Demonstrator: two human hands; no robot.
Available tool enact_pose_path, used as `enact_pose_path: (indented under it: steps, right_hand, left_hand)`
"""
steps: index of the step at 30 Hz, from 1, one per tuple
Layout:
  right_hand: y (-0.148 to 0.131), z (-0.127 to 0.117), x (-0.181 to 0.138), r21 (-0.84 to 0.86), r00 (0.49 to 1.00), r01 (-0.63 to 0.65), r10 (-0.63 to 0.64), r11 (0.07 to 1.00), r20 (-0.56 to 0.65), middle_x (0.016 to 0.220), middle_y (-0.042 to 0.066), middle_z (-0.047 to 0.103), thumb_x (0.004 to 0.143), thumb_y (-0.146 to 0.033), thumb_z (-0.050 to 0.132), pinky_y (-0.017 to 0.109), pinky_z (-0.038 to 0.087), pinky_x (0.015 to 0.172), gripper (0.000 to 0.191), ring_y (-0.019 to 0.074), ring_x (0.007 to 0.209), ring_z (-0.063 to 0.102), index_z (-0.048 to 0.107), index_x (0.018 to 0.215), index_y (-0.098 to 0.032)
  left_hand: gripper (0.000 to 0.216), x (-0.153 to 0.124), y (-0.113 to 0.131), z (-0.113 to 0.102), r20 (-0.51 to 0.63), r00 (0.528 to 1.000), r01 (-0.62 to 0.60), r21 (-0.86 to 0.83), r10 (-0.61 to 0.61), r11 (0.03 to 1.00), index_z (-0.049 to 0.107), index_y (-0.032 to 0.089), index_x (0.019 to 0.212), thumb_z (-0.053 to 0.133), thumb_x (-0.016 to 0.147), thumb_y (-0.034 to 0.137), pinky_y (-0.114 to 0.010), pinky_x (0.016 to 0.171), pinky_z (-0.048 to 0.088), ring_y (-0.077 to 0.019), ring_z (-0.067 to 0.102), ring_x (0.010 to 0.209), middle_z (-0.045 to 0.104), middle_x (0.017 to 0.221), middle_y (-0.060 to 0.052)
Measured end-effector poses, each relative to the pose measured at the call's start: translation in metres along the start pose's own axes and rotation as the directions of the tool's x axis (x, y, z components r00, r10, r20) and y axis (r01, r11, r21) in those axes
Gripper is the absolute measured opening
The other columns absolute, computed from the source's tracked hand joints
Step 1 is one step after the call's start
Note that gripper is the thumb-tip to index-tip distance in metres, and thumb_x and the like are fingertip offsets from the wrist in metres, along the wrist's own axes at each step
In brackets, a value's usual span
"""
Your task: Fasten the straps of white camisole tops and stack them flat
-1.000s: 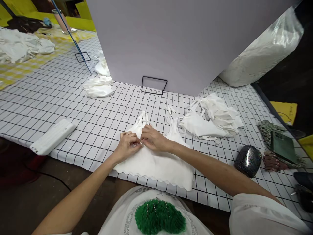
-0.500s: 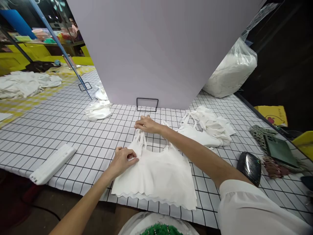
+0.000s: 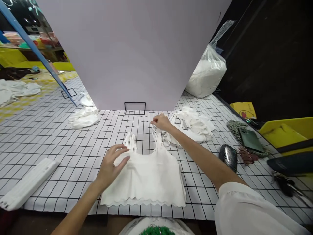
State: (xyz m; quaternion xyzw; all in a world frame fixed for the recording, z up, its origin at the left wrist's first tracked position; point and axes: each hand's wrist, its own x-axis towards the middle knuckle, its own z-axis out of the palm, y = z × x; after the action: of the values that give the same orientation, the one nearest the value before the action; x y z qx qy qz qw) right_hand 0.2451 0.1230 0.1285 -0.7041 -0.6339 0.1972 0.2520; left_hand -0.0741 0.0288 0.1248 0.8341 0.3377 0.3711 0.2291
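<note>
A stack of white camisoles (image 3: 149,176) with scalloped hems lies flat near the table's front edge, its thin straps pointing away from me. My right hand (image 3: 161,122) pinches the tips of the right-hand straps and holds them up from the cloth. Over the left side of the stack, my left hand (image 3: 113,163) has its fingers spread and grips nothing. The left straps (image 3: 130,140) lie loose just beyond it. Beside my right forearm is a rumpled pile of more white garments (image 3: 195,125).
A large grey board (image 3: 137,58) stands behind the work, with a black wire stand (image 3: 135,108) at its base. White bundles (image 3: 84,118) and a white power strip (image 3: 29,182) are at left. To the right sit a black glossy object (image 3: 228,158), a phone (image 3: 250,139) and a stuffed plastic bag (image 3: 206,75).
My right hand has moved from the left straps to the right ones. My left hand has let go of the fabric and spread its fingers. The view has turned slightly right.
</note>
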Motion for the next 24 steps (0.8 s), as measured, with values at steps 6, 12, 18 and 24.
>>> enact_pose_path:
  steps: [6, 12, 18, 24]
  right_hand:
    - [-0.004, 0.027, -0.001, 0.005, 0.997, -0.070, 0.070, 0.998, 0.034, 0.073, 0.006, 0.066, 0.071, -0.023, 0.073, 0.062, 0.032, 0.105, 0.026, 0.0318, 0.110, 0.055, 0.053, 0.055, -0.019]
    - [0.006, -0.003, -0.015, 0.153, 1.000, 0.020, -0.020, 0.988, -0.002, 0.093, 0.003, 0.072, 0.088, -0.035, 0.054, 0.035, 0.049, 0.090, 0.018, 0.0172, 0.092, 0.063, 0.064, 0.088, -0.020]
    - [0.009, 0.011, -0.009, 0.051, 0.996, -0.077, 0.078, 0.996, -0.029, 0.082, 0.009, 0.068, 0.072, -0.039, 0.078, 0.071, 0.021, 0.107, 0.036, 0.0357, 0.112, 0.051, 0.053, 0.054, -0.019]
    - [0.005, 0.021, -0.005, 0.162, 0.999, -0.034, 0.037, 0.986, -0.017, 0.075, 0.007, 0.067, 0.075, -0.030, 0.072, 0.068, 0.023, 0.109, 0.033, 0.0311, 0.108, 0.053, 0.050, 0.053, -0.020]
  left_hand:
    - [0.023, 0.070, 0.015, 0.025, 0.186, 0.958, 0.264, -0.263, -0.220, 0.928, 0.073, 0.022, 0.100, 0.065, 0.087, 0.040, -0.039, 0.086, 0.054, -0.0227, 0.066, 0.096, 0.071, 0.104, -0.008]
    - [0.032, 0.092, 0.008, 0.043, 0.406, 0.799, 0.590, -0.388, -0.443, 0.708, 0.076, 0.017, 0.099, 0.072, 0.077, 0.040, -0.035, 0.075, 0.055, -0.0231, 0.069, 0.090, 0.074, 0.105, -0.011]
    - [0.018, 0.129, -0.005, 0.075, 0.321, 0.775, 0.625, -0.264, -0.544, 0.734, 0.075, 0.018, 0.087, 0.074, 0.072, 0.026, -0.033, 0.075, 0.053, -0.0211, 0.068, 0.083, 0.075, 0.091, -0.007]
    - [0.010, 0.154, -0.015, 0.093, 0.347, 0.742, 0.666, -0.279, -0.574, 0.692, 0.071, 0.015, 0.075, 0.075, 0.068, 0.019, -0.034, 0.071, 0.054, -0.0208, 0.066, 0.071, 0.069, 0.069, -0.005]
